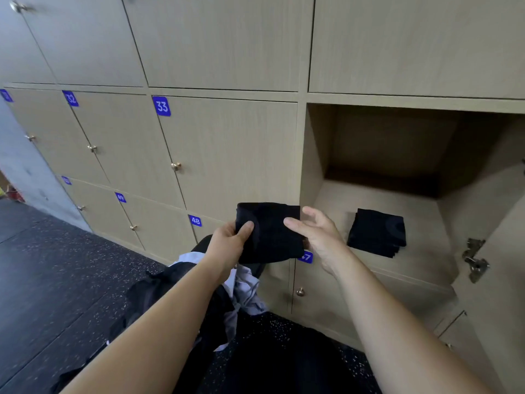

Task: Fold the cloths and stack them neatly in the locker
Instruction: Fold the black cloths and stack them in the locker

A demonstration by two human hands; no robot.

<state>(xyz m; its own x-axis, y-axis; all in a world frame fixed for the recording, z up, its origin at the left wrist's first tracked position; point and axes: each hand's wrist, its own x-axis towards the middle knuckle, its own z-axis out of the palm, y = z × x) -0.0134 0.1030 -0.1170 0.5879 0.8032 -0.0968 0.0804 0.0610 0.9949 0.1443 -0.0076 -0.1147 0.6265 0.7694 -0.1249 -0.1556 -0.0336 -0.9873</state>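
Note:
A folded black cloth [270,231] is held in the air in front of the locker wall, just left of the open locker [377,191]. My left hand [230,243] grips its left edge with the thumb on top. My right hand [315,231] holds its right edge, fingers partly spread over and behind the cloth. Inside the open locker a small stack of folded black cloths [376,232] lies on the floor near the front. Below my hands a heap of unfolded black and pale grey cloths [216,294] rests on the ground.
The locker's door [494,280] stands open at the right with metal hinges [474,258] on its inner side. Closed wooden lockers numbered 33 [162,106], 48 [195,220] and others fill the wall. The floor [56,280] is dark and speckled.

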